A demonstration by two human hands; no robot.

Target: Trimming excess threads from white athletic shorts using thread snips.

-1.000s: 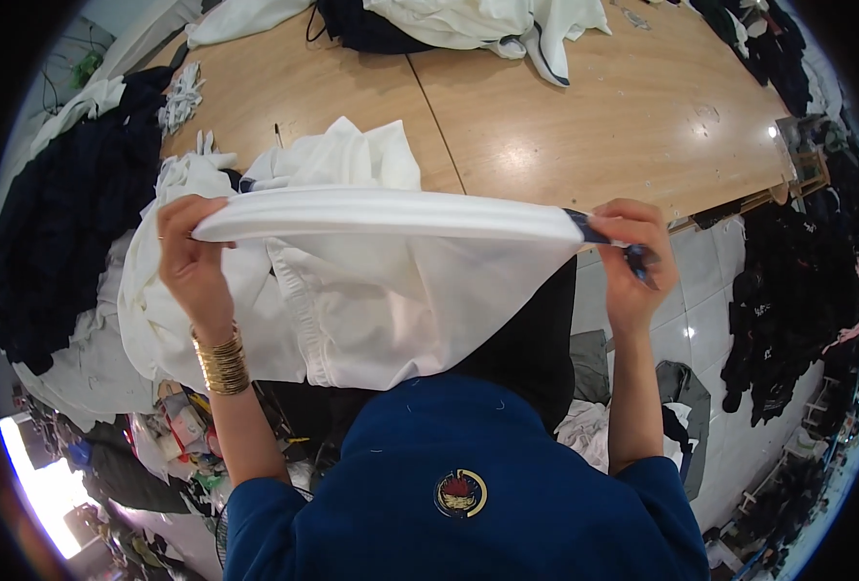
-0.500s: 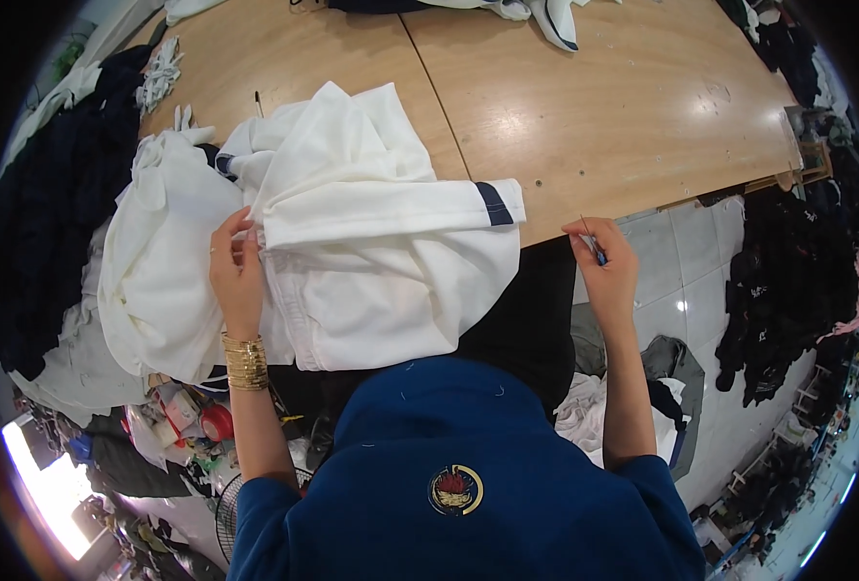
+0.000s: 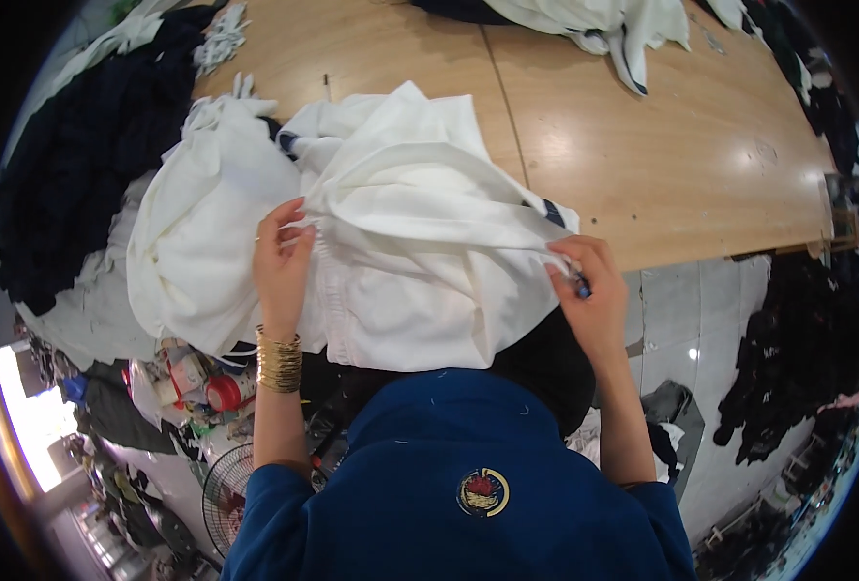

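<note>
White trousers (image 3: 410,320) with a gathered elastic waistband and a dark blue band near one leg end lie bunched over the table's near edge. My left hand (image 3: 284,257), wearing gold bangles, is at the waistband end with its fingers curled on the white cloth. With thumb and fingers together, my right hand (image 3: 592,290) pinches the cloth at the leg end. A small blue-ended tool (image 3: 581,285) sits in that same hand; its kind is mostly hidden. Another white garment (image 3: 211,208) hangs in a heap just left of my left hand.
The wooden table (image 3: 662,174) carries more white and navy garments (image 3: 594,29) at its far side. Dark cloth (image 3: 90,145) is piled at the left. A fan (image 3: 228,494) stands low on the left. Black clothes (image 3: 787,358) lie on the tiled floor to the right.
My right hand has gone from free air beside the trousers to gripping their leg end, lifting and creasing the cloth. My left hand stays by the waistband. The whole view has shifted.
</note>
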